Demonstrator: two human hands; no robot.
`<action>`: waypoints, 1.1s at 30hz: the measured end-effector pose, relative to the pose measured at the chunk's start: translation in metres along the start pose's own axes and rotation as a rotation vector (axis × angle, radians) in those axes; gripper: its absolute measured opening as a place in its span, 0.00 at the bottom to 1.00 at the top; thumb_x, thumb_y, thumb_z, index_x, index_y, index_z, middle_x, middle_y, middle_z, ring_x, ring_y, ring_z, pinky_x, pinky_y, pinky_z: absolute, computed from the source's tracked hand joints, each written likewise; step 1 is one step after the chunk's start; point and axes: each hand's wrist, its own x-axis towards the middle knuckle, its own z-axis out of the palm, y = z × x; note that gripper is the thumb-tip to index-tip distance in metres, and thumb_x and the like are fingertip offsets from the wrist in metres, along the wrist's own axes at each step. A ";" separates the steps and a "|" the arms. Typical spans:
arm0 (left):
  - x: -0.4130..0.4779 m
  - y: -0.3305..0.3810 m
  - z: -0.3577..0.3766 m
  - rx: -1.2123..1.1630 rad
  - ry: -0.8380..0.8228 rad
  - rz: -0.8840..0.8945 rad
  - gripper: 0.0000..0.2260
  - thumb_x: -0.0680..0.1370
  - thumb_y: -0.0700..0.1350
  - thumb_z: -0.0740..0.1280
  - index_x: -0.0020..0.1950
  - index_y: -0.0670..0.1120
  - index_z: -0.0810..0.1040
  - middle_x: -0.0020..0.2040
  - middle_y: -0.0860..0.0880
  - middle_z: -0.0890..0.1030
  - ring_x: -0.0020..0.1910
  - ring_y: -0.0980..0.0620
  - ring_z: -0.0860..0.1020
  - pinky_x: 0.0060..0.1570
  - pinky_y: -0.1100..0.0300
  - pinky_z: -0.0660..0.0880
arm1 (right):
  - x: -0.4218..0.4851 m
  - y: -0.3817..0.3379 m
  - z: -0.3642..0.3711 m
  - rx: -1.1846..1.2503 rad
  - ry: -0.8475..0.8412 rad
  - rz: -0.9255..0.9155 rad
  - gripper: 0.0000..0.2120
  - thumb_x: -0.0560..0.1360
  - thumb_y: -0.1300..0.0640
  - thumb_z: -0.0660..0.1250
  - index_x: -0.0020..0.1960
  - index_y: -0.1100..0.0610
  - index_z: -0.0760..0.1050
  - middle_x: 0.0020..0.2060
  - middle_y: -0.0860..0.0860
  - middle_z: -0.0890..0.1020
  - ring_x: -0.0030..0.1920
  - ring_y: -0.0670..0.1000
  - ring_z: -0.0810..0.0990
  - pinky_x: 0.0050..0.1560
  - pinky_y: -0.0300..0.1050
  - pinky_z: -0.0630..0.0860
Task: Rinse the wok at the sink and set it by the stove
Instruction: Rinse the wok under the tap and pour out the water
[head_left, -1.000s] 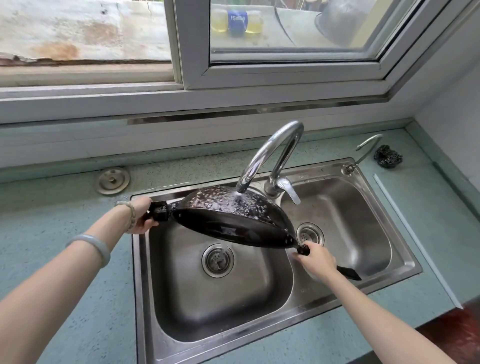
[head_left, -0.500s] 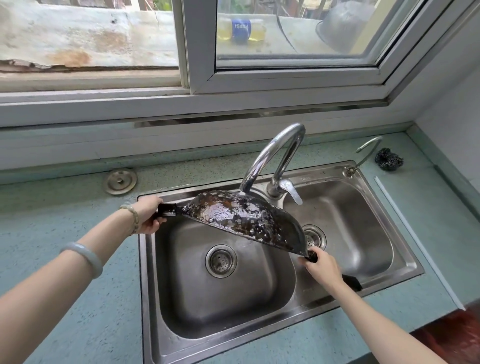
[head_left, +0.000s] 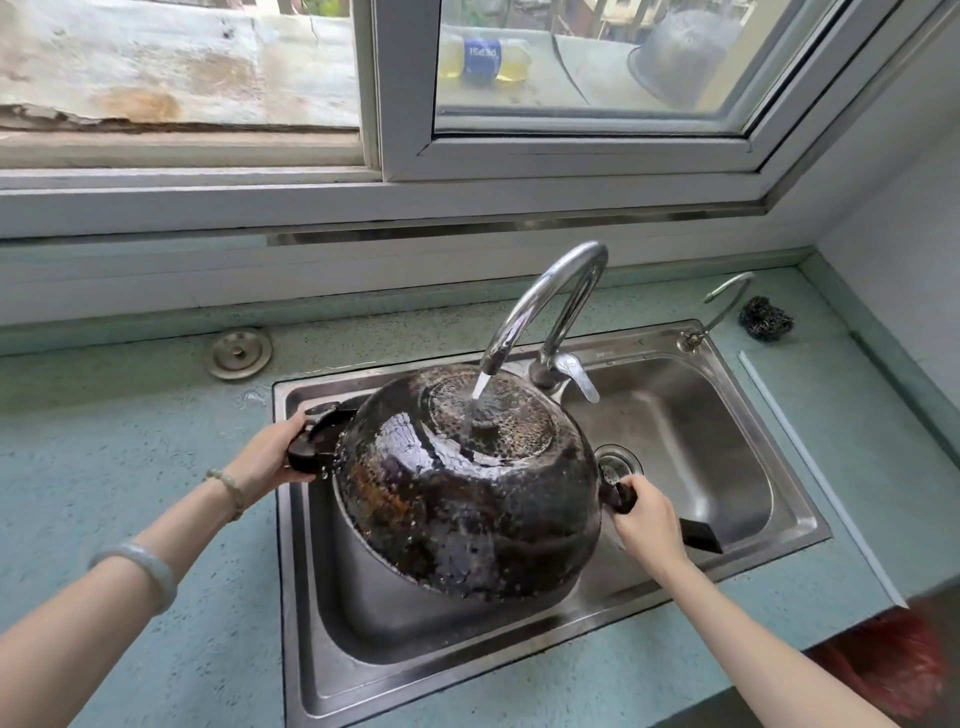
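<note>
Sink (head_left: 779, 525): wok (head_left: 467, 499) inverted, 2-hand grip

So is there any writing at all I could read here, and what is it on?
"Pepsi", on the blue label of the bottle lying outside the window; it shows mirrored or upside down and blurred.
A small stamped brand mark on the sink rim behind the tap: too small to read.
Nothing else carries text.

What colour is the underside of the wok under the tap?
Glossy black with rusty brown patches, seen in the head view on the wok.
</note>
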 end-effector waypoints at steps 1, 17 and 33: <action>0.000 -0.003 -0.003 -0.032 -0.022 -0.003 0.13 0.83 0.49 0.52 0.52 0.45 0.74 0.40 0.46 0.76 0.34 0.52 0.75 0.34 0.59 0.75 | -0.001 -0.004 -0.002 -0.025 0.038 -0.028 0.08 0.71 0.57 0.71 0.39 0.52 0.71 0.36 0.53 0.80 0.41 0.59 0.77 0.37 0.48 0.68; 0.061 -0.046 0.026 -0.238 -0.058 -0.347 0.25 0.78 0.64 0.50 0.42 0.45 0.75 0.38 0.44 0.79 0.36 0.47 0.77 0.39 0.57 0.72 | 0.030 -0.051 -0.063 -0.386 0.576 -0.469 0.10 0.64 0.60 0.60 0.39 0.56 0.79 0.32 0.51 0.81 0.34 0.59 0.78 0.37 0.48 0.67; 0.063 -0.125 0.077 -0.547 0.056 -0.525 0.20 0.76 0.56 0.59 0.52 0.41 0.78 0.43 0.44 0.84 0.51 0.43 0.76 0.55 0.54 0.72 | 0.039 -0.131 -0.062 -0.588 0.603 -0.973 0.11 0.58 0.68 0.63 0.35 0.58 0.78 0.29 0.51 0.78 0.32 0.56 0.75 0.37 0.46 0.67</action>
